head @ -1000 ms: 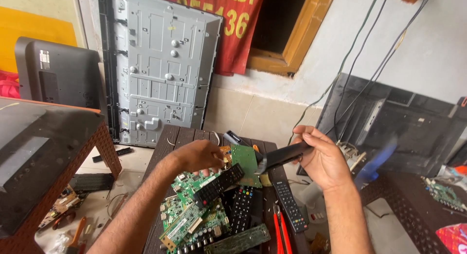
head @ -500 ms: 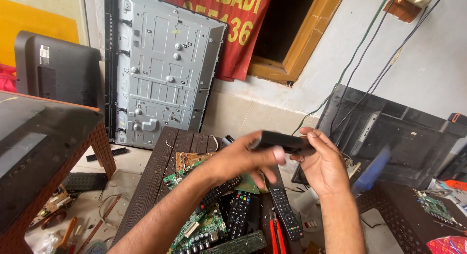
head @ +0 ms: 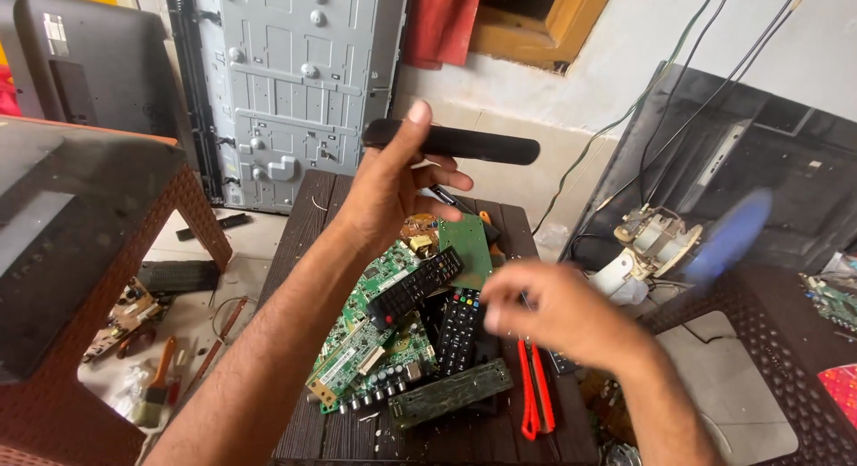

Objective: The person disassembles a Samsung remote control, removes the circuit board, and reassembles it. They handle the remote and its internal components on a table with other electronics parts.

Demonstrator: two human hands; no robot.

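The left hand (head: 393,185) is raised above the dark slatted surface (head: 303,234), thumb and fingers closed around a long black remote (head: 455,145) held level. Below that hand lie green circuit boards (head: 375,332) and two more black remotes (head: 437,296), overlapping. The right hand (head: 558,314), blurred, hovers low with loosely curled fingers, holding nothing, just above red-handled pliers (head: 534,390) to its lower left
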